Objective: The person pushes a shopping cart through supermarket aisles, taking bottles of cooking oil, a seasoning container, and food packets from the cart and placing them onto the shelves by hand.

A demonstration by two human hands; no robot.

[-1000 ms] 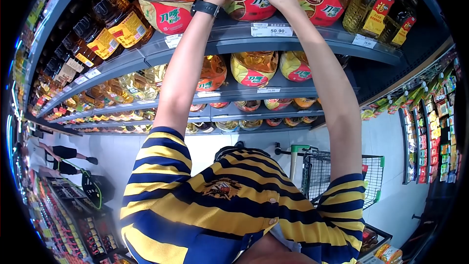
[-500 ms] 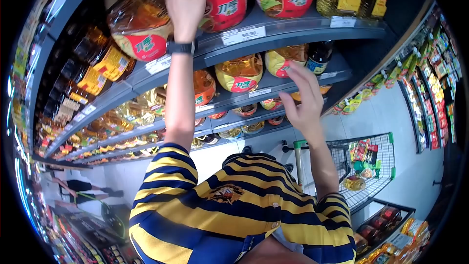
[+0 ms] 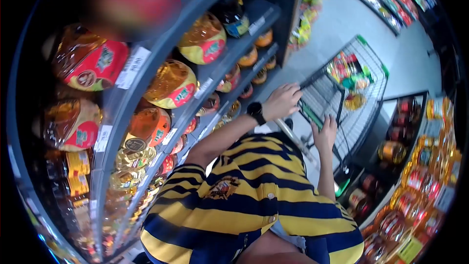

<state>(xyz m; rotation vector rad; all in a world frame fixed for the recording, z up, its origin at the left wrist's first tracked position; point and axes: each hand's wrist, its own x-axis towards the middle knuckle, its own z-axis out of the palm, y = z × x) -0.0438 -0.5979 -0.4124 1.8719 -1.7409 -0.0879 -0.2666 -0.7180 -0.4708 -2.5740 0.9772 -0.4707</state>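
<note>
My left hand (image 3: 282, 101), with a dark watch on its wrist, reaches over the near end of the shopping cart (image 3: 372, 58), its fingers loosely bent and nothing visible in them. Lower and to the right, my right hand (image 3: 324, 134) is beside the cart's green part (image 3: 310, 113), thumb and fingers apart. Whether either hand touches the cart I cannot tell. Inside the cart lie red and green packets (image 3: 343, 66) and a round golden container (image 3: 354, 101).
Shelves on the left hold large oil bottles (image 3: 90, 58) with red labels, above price tags (image 3: 133, 67). More bottles (image 3: 393, 151) fill a display at the right, close to the cart. Grey floor (image 3: 322, 17) stretches beyond, towards further shelves.
My left hand has left the large oil bottle on the upper shelf and come down to the cart. My right hand has lowered. The view has turned towards the right.
</note>
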